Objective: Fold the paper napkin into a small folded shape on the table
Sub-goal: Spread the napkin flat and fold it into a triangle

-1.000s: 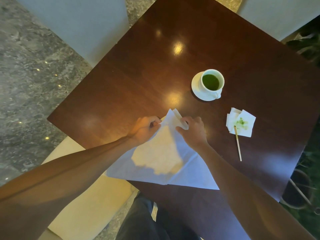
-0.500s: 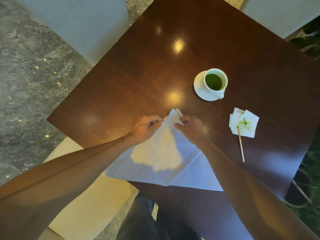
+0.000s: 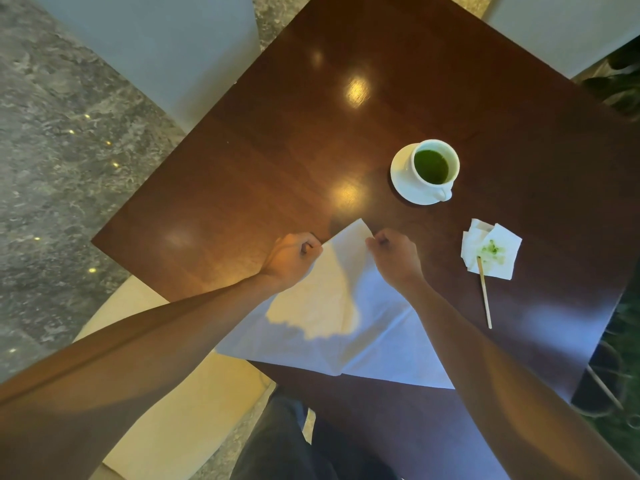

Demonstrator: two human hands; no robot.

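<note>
The paper napkin [image 3: 349, 317] lies as a triangle at the bench's [image 3: 277, 161] near corner, its tip pointing away between the 2 hands, left hand [image 3: 292, 259] and right hand [image 3: 394, 259] each pinching a slanted edge, equally near.

Head view, steeply down, close over table [image 3: 277, 168]

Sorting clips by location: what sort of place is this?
Probably a café or lounge: a dark polished wooden table, a white cup of green drink on a saucer, and grey marble flooring.
</note>
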